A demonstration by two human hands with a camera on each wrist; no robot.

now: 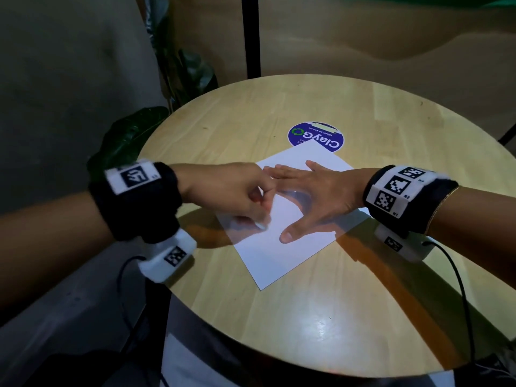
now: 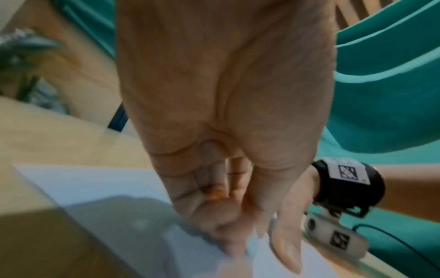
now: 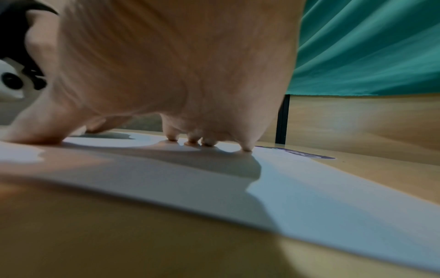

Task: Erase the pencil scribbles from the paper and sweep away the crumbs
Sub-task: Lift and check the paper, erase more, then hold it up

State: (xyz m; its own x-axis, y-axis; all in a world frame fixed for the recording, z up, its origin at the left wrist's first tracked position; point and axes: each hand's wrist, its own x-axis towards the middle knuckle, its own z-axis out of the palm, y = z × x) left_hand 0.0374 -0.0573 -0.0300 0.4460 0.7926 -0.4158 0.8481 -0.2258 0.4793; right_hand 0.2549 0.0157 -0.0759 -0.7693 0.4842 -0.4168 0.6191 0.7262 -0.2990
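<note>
Fingers of the left hand (image 1: 231,191) are curled in tight, tips bunched and pointing down onto the left part of the paper (image 1: 282,255). Something pale shows under those tips in the head view, but it is blurred, and the left wrist view is no clearer, so I cannot tell whether an eraser is pinched there or only the fingertips touch the sheet. The hand's shadow falls across the sheet's left edge.

Paper lies at the middle of the round wooden table (image 1: 335,317), turned so one corner points toward the person and the far corner overlaps a blue round sticker (image 1: 315,136). No pencil marks or crumbs can be made out on it.

Further right, the right hand (image 1: 321,196) lies spread flat, palm down on the sheet. In the right wrist view its fingertips (image 3: 247,148) press the white surface, with the thumb (image 1: 290,233) splayed toward the person and also touching the paper. It holds nothing; it pins the sheet.
</note>
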